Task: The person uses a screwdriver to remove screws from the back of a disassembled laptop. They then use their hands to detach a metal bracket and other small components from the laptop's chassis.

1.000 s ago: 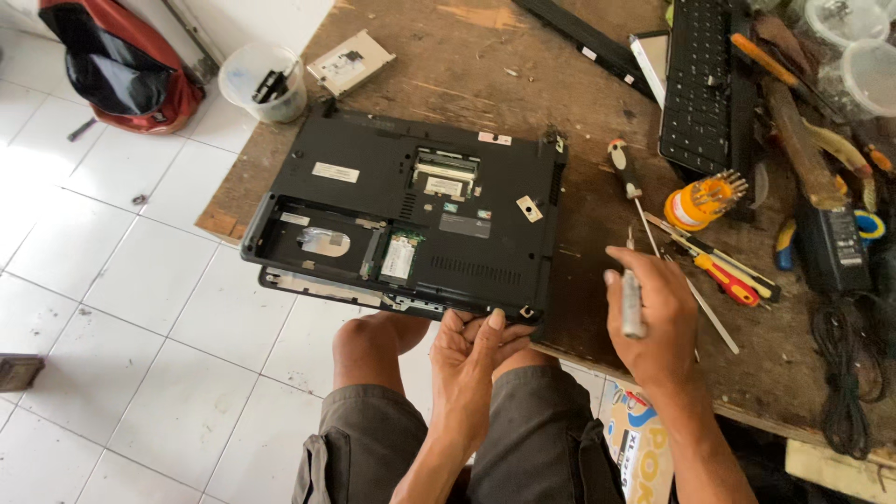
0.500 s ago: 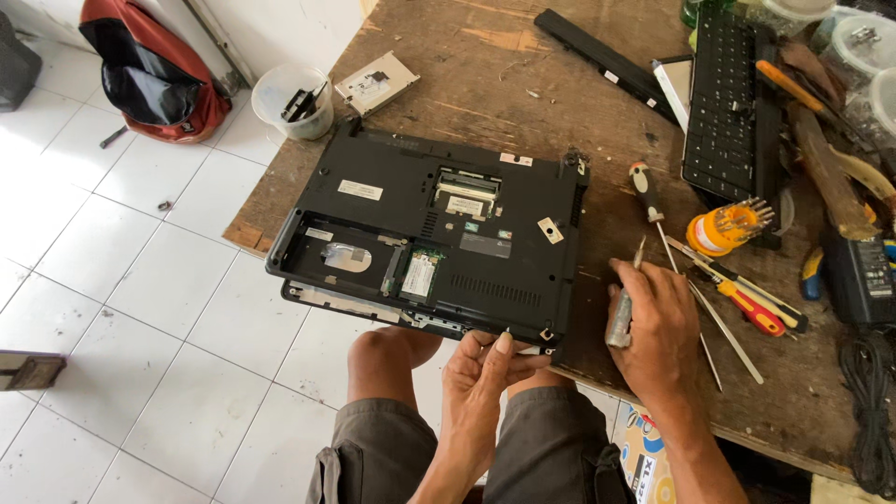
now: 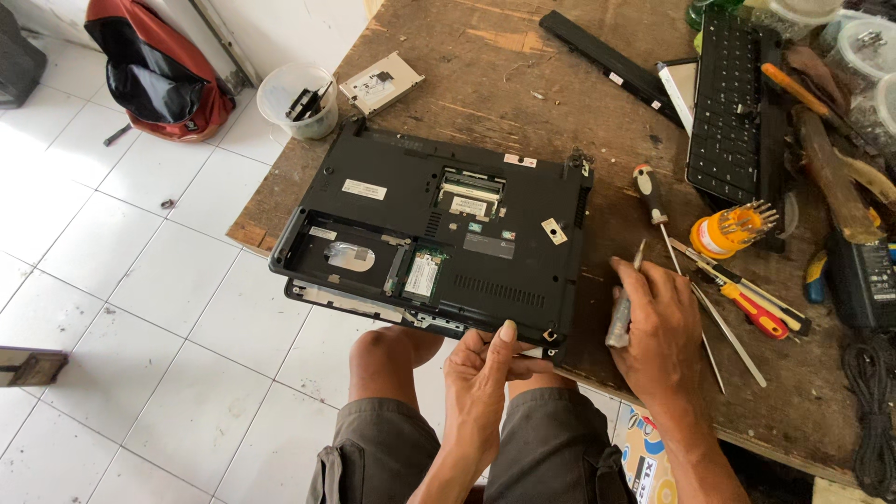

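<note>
A black laptop (image 3: 439, 233) lies upside down on the worn wooden table (image 3: 485, 103), its near-left corner hanging past the edge, with open bays showing circuit boards. My left hand (image 3: 481, 373) touches the laptop's near edge, thumb against the casing by the near-right corner. My right hand (image 3: 658, 327) rests on the table just right of the laptop and holds a grey-handled screwdriver (image 3: 621, 313), tip pointing away from me.
Several screwdrivers (image 3: 737, 299) and an orange bit holder (image 3: 728, 229) lie to the right. A black keyboard (image 3: 728, 103), a battery bar (image 3: 607, 56) and a drive (image 3: 378, 84) sit farther back. A plastic cup (image 3: 299, 98) and red bag (image 3: 154, 75) stand on the tiled floor.
My left hand has risen to the laptop's near edge. My right hand has lowered onto the table with the screwdriver. The camera view has shifted closer.
</note>
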